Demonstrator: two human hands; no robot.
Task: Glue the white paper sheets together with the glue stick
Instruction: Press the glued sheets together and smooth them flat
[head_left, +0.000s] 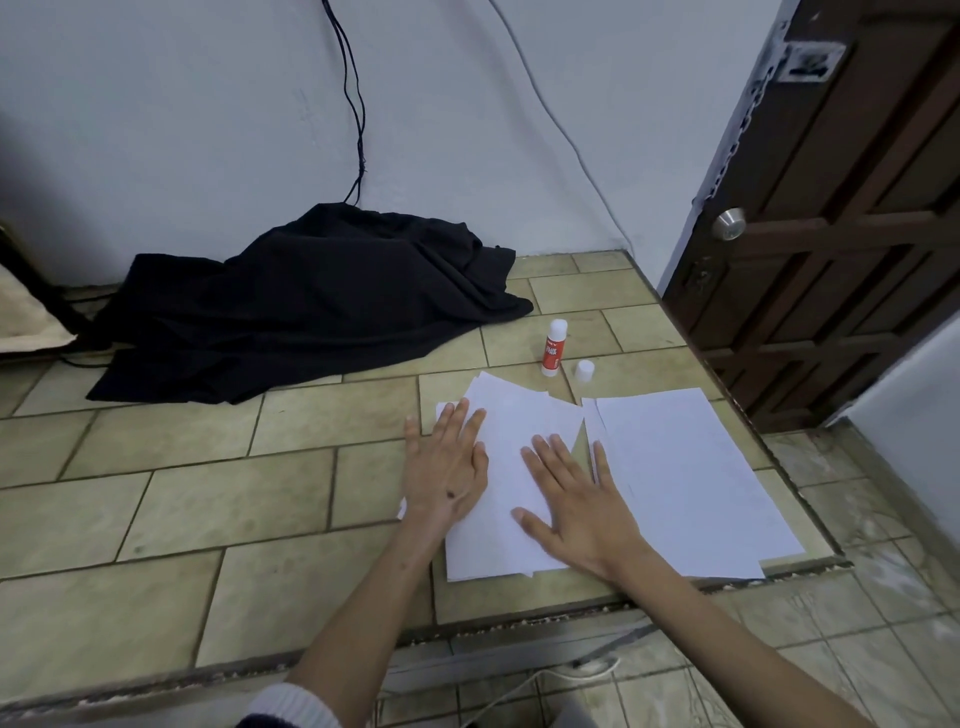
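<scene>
Two groups of white paper lie on the tiled counter. The left stack of sheets (519, 415) is slightly fanned, and both my hands press flat on it. My left hand (449, 462) lies on its left edge with straight fingers. My right hand (576, 499) lies spread on its middle. A second stack of white sheets (685, 478) rests to the right, untouched. Behind the papers the red-and-white glue stick (554, 348) stands upright with its cap off. Its white cap (584, 371) stands beside it to the right.
A crumpled black cloth (311, 306) covers the back of the tiled counter (208, 478), with dark cables (353, 104) running up the wall. The counter's front edge and right corner are close to the papers. A brown wooden door (841, 234) stands at the right.
</scene>
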